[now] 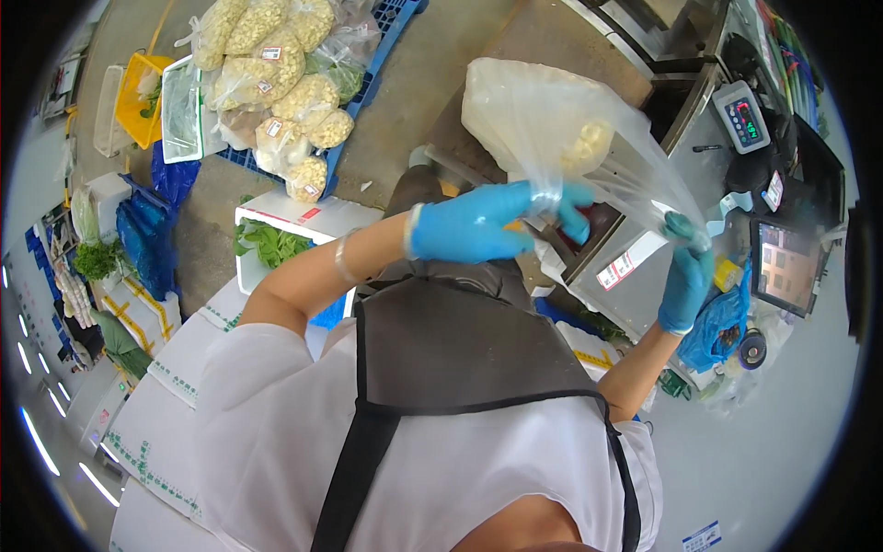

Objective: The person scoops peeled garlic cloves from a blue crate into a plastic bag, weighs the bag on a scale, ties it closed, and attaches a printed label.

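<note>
My left hand (476,222), in a blue glove, is closed around the gathered neck of a clear plastic bag (538,114) with pale yellow pieces inside. The other blue-gloved hand, my right hand (688,276), grips the loose end of the same bag at the right. The film stretches between the two hands over the edge of a metal counter (593,265). A strip of printed labels (631,261) lies on the counter beside my right hand. The lower part of the bag rests beyond my hands.
A digital scale display (741,117), a touch screen (788,265) and a blue plastic bag (717,330) are at the right. Filled bags of pale pieces (276,83) are piled on a blue pallet (352,110). A white foam box (310,214) holds leafy greens (272,243).
</note>
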A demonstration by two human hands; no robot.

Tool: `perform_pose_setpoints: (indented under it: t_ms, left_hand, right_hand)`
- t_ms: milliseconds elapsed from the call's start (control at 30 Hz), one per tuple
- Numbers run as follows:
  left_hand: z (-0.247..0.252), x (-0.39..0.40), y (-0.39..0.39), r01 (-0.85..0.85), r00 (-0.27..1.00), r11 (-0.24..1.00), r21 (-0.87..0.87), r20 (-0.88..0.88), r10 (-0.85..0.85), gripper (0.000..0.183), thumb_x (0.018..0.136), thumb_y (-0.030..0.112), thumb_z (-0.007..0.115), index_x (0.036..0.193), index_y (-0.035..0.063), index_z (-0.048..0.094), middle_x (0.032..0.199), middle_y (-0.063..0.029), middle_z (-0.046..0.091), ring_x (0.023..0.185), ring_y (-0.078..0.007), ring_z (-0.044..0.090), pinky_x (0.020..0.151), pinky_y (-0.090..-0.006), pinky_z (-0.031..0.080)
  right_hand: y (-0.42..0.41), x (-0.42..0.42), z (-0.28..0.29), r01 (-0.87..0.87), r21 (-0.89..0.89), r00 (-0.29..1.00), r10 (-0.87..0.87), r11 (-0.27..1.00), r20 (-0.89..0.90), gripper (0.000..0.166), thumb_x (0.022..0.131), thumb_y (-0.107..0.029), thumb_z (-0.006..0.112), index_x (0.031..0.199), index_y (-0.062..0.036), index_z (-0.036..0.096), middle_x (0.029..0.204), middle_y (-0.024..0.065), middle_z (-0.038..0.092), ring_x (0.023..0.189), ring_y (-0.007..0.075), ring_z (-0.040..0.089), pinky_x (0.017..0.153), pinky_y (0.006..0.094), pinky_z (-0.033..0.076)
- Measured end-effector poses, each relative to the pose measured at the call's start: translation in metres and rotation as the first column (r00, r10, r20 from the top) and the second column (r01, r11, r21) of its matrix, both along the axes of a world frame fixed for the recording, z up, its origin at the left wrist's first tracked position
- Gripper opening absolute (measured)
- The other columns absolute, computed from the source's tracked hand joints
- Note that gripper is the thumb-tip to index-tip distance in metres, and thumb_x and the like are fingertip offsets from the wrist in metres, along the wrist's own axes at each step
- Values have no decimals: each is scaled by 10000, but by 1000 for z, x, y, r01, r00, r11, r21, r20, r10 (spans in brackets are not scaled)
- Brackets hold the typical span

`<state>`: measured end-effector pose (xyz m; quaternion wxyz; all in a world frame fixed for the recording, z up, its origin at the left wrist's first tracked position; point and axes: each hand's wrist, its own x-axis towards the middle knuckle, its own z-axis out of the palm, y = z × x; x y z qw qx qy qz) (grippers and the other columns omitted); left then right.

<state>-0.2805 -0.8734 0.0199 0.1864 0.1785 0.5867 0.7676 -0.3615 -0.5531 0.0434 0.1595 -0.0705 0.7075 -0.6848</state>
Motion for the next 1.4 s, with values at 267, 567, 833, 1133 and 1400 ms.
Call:
perform_pose_setpoints:
  t_ms: [267,567,833,1133,1400]
  left_hand:
    - [-62,-41,62,-37,963,993,-114,262,66,750,851,58,538,1495,197,178,1523,-120,242,1322,-294,379,1050,-338,356]
    - [-150,-64,111,43,996,982,182,68,-56,437,798,91,657,1222,32,570,1378,-95,466,1268,-234,418,1063,-362,344]
    - [-171,-73,57,116,982,683,-721,-23,-190,301,768,266,726,808,-5,601,963,-137,609,839,-318,573,750,-374,459]
    - [-178,-48,58,-94,909,663,-742,-336,-247,250,773,242,718,708,41,585,893,-129,619,778,-296,576,678,-365,473]
    - [-226,-33,67,88,864,403,-911,-132,-485,202,863,246,592,747,90,645,641,-114,597,687,-312,588,801,-438,461]
  right_hand:
    - [-77,20,-75,139,-82,834,-72,987,547,443,875,15,467,1318,16,452,1103,85,608,945,156,616,781,272,518]
    - [-38,10,-80,-294,603,950,297,742,98,337,721,-138,691,1038,-50,615,831,93,545,730,194,537,653,296,432]
    - [1,-92,-207,-140,672,990,77,727,122,220,780,-219,612,941,-72,642,847,143,663,758,291,634,743,359,498]
    - [-43,-96,-365,200,853,883,-467,482,57,276,773,-348,594,945,-146,673,938,150,678,871,336,644,789,411,502]
    - [-10,-99,-356,282,833,889,-456,477,-40,244,813,-341,543,936,-154,640,852,139,680,808,348,647,744,438,502]
